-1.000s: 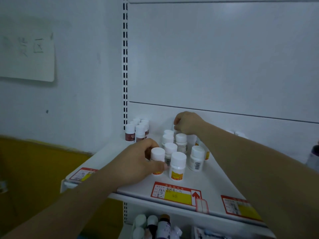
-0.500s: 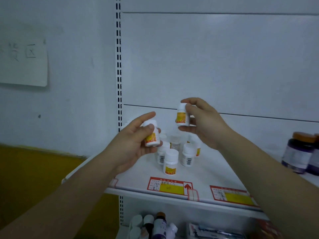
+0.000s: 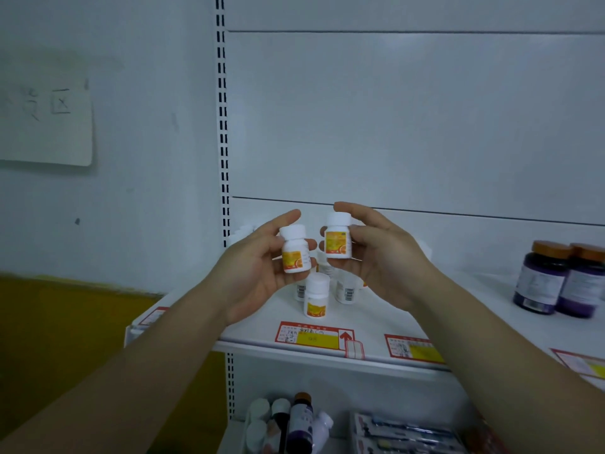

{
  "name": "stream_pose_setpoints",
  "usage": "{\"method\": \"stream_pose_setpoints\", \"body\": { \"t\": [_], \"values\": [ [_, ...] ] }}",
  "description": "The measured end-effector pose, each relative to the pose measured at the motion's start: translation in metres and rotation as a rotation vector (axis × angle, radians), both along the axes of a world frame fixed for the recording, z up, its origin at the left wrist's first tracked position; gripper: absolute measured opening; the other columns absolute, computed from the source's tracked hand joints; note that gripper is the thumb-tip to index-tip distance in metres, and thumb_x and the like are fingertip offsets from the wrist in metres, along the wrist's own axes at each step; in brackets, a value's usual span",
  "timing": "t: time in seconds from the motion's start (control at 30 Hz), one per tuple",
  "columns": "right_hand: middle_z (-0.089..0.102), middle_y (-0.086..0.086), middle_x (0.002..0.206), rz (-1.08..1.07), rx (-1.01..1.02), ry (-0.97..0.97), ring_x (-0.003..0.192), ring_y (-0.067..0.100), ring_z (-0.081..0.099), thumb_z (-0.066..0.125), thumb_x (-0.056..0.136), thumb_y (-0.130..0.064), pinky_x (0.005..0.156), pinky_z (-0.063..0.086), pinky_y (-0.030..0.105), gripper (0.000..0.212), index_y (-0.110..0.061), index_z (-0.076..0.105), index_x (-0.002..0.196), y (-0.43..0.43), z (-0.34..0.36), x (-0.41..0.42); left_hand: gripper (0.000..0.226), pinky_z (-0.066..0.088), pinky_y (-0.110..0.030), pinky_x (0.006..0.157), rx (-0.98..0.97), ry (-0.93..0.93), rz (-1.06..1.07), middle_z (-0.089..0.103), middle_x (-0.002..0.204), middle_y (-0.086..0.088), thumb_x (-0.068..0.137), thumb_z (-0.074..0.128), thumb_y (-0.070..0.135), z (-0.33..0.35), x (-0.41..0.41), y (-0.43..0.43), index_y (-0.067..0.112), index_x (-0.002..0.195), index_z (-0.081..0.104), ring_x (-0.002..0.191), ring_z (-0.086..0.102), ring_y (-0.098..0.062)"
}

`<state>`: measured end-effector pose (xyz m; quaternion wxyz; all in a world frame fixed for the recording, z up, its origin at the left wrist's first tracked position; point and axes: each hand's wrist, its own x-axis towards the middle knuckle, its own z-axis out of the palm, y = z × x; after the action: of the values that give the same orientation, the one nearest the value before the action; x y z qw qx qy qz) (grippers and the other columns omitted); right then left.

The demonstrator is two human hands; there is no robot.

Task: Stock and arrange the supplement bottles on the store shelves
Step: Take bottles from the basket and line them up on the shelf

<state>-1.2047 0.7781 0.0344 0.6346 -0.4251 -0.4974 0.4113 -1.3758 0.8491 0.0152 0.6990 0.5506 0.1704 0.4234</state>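
Observation:
My left hand holds a small white bottle with an orange label upright, thumb and fingers curled round it. My right hand grips a second white orange-label bottle beside it, slightly higher. Both bottles are lifted above the white shelf. Below the hands, several more small white bottles stand in a cluster on the shelf, partly hidden by my hands.
Two large purple bottles with orange caps stand at the shelf's right. Red and yellow price tags line the shelf's front edge. The lower shelf holds mixed bottles and flat packets. A slotted upright runs at the left.
Both hands picked a bottle each off the shelf cluster and raised them. Since half a second ago the two bottles came closer together, labels facing me.

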Motion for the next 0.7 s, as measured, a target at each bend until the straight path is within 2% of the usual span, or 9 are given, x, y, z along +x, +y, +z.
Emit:
{"method": "stream_pose_setpoints", "body": {
  "t": [0.07, 0.17, 0.27, 0.4, 0.53, 0.6, 0.7],
  "values": [
    [0.068, 0.016, 0.111, 0.039, 0.010, 0.026, 0.102, 0.031, 0.066, 0.042, 0.097, -0.005, 0.075, 0.056, 0.035, 0.033, -0.026, 0.063, 0.112, -0.003, -0.001, -0.001, 0.036, 0.057, -0.035, 0.078, 0.028, 0.013, 0.029, 0.069, 0.106, -0.016, 0.100, 0.035, 0.011, 0.000, -0.001, -0.002, 0.031, 0.116, 0.061, 0.089, 0.066, -0.026],
    [0.070, 0.015, 0.105, 0.077, 0.015, 0.067, 0.096, 0.029, 0.068, 0.042, 0.096, -0.004, 0.077, 0.056, 0.036, 0.032, -0.024, 0.063, 0.110, -0.007, -0.004, -0.002, 0.031, 0.056, -0.032, 0.072, 0.035, 0.005, 0.051, 0.068, 0.109, -0.016, 0.100, 0.039, 0.014, -0.001, -0.003, -0.003, 0.028, 0.115, 0.062, 0.090, 0.066, -0.026],
    [0.068, 0.013, 0.108, 0.077, 0.028, 0.022, 0.097, 0.027, 0.068, 0.045, 0.096, -0.004, 0.081, 0.056, 0.037, 0.032, -0.026, 0.062, 0.112, -0.009, -0.009, -0.002, 0.027, 0.056, -0.033, 0.075, 0.010, -0.012, 0.045, 0.068, 0.110, -0.016, 0.098, 0.041, 0.017, -0.003, -0.002, -0.007, 0.024, 0.114, 0.062, 0.093, 0.065, -0.026],
    [0.063, 0.009, 0.104, 0.007, 0.031, -0.083, 0.089, 0.021, 0.067, 0.056, 0.093, -0.007, 0.070, 0.055, 0.029, 0.028, -0.030, 0.061, 0.109, -0.009, -0.007, 0.000, 0.031, 0.056, -0.038, 0.084, 0.032, 0.028, 0.099, 0.060, 0.117, -0.017, 0.096, 0.042, 0.003, -0.002, 0.004, -0.009, 0.022, 0.112, 0.062, 0.099, 0.062, -0.030],
    [0.063, 0.002, 0.101, -0.021, -0.043, -0.095, 0.084, 0.016, 0.062, 0.057, 0.093, -0.020, 0.068, 0.048, 0.027, 0.017, -0.030, 0.062, 0.107, -0.004, 0.000, 0.006, 0.032, 0.057, -0.036, 0.079, 0.003, 0.029, 0.113, 0.064, 0.110, -0.016, 0.096, 0.040, 0.003, -0.004, 0.006, -0.011, 0.021, 0.112, 0.061, 0.095, 0.064, -0.031],
    [0.064, 0.002, 0.098, 0.008, -0.066, -0.038, 0.083, 0.017, 0.063, 0.052, 0.097, -0.021, 0.068, 0.049, 0.028, 0.017, -0.027, 0.062, 0.108, -0.004, 0.000, 0.008, 0.031, 0.058, -0.035, 0.075, -0.011, 0.033, 0.112, 0.066, 0.107, -0.015, 0.097, 0.039, 0.005, -0.005, 0.005, -0.012, 0.021, 0.111, 0.061, 0.093, 0.066, -0.029],
    [0.066, 0.012, 0.105, 0.057, -0.102, 0.056, 0.095, 0.028, 0.065, 0.045, 0.099, -0.015, 0.066, 0.053, 0.031, 0.020, -0.021, 0.061, 0.108, -0.006, -0.002, 0.011, 0.031, 0.059, -0.034, 0.072, -0.026, 0.037, 0.122, 0.067, 0.105, -0.013, 0.098, 0.038, 0.004, -0.006, 0.004, -0.014, 0.022, 0.107, 0.062, 0.090, 0.068, -0.026]
  ]
}}
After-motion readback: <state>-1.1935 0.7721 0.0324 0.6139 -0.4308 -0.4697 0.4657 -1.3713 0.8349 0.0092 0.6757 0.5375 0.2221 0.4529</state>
